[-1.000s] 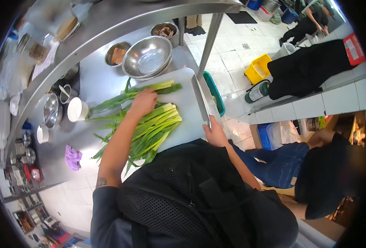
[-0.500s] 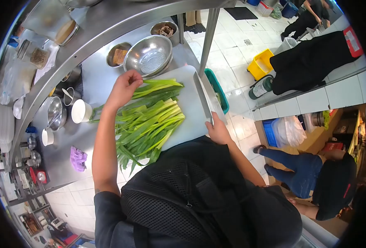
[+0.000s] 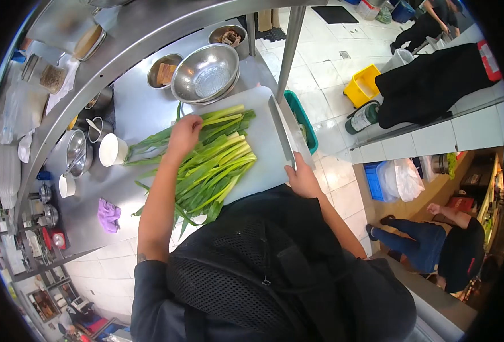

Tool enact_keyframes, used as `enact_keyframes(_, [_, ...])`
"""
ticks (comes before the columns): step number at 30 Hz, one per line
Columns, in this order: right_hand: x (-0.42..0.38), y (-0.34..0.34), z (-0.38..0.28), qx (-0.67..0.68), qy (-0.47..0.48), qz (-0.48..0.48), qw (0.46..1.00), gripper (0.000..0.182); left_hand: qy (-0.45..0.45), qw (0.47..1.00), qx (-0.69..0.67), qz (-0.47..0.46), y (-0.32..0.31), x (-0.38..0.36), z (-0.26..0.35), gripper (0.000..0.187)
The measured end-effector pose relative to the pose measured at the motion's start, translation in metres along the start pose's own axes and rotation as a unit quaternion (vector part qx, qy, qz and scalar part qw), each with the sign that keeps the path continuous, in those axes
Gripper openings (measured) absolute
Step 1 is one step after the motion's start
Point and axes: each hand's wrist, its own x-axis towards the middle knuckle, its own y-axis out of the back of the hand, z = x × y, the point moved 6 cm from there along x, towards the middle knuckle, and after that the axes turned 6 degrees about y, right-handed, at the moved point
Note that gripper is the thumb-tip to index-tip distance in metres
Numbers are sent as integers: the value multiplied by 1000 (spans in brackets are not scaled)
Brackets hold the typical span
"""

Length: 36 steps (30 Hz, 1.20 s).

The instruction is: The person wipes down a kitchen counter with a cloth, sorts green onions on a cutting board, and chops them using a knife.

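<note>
One purple cloth (image 3: 109, 215) on a steel counter (image 3: 84, 231), a white tub (image 3: 113, 150), left hand (image 3: 186, 134) at the greens (image 3: 220, 168), fingers bunched, whether gripping any cannot be told, greens spread across a white board (image 3: 265, 128), knife (image 3: 281, 130) along its right side, handle gripped in right hand (image 3: 303, 178).

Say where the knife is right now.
In the head view, the knife is in the right hand, near the right edge of the cutting board, right of the green stalks.
</note>
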Motion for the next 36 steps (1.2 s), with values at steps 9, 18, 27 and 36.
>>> enact_keyframes(9, [5, -2, 8, 6, -5, -25, 1000, 53, -31, 988, 0, -154, -36, -18, 24, 24])
enact_keyframes(18, [4, -6, 16, 2, -26, -18, 1000, 56, 3, 992, 4, -126, 24, 32, 39, 23])
enact_keyframes(27, [1, -2, 9, 8, -36, 1, 999, 55, -26, 998, -53, -3, 15, 10, 3, 28])
enact_keyframes(36, [7, -2, 5, 21, -9, -12, 1000, 52, 74, 986, 78, -125, 21, -75, -46, 25])
